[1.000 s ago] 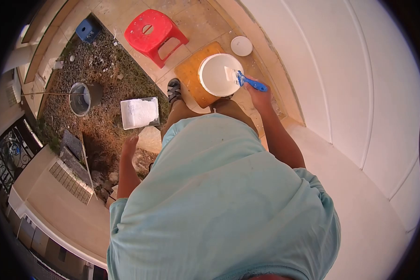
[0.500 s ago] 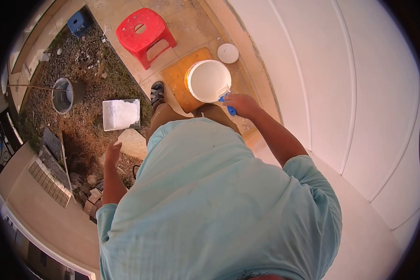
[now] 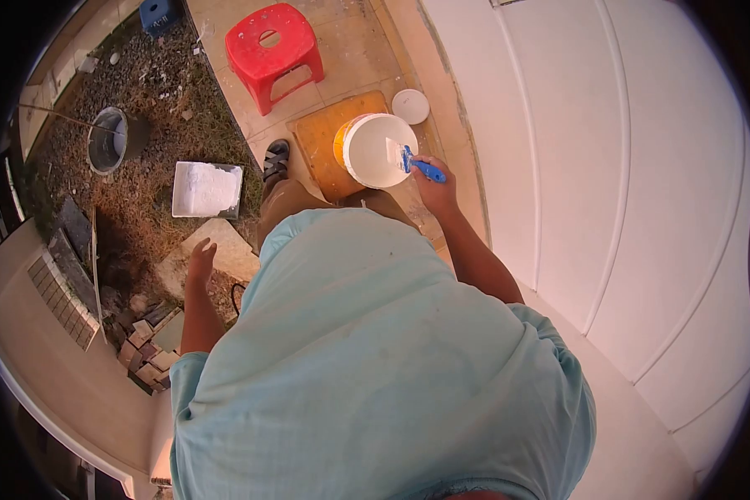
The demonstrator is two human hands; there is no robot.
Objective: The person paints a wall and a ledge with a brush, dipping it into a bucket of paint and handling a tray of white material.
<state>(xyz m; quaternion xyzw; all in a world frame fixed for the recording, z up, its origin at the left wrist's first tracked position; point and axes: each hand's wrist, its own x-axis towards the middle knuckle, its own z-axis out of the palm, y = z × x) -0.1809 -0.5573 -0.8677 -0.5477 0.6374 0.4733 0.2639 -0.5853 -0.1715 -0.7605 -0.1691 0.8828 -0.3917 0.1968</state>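
Observation:
My right hand (image 3: pixel 436 185) grips the blue handle of a paintbrush (image 3: pixel 427 170) at the right side of a paint bucket (image 3: pixel 354 137). Its white-coated bristles point left, over the bucket's mouth. White inside and partly orange outside, the bucket stands between my legs on an orange-brown board (image 3: pixel 315 142). Down at my left side hangs my left hand (image 3: pixel 201 262), empty, fingers apart. Nearest to it is a rectangular tray (image 3: pixel 235 193) with white paint in it.
A red stool (image 3: pixel 271 42) stands ahead on the tiles, and a white lid (image 3: pixel 411 107) lies beyond the bucket. Along the right runs a white wall (image 3: pixel 575 167). On the ground at left are a round tub (image 3: pixel 108 142), a blue stool (image 3: pixel 157 17) and stacked broken tiles (image 3: pixel 150 354).
My right hand has turned the brush, so its bristles and handle now show more fully over the bucket's mouth. The whole view has shifted slightly. My left hand stays empty.

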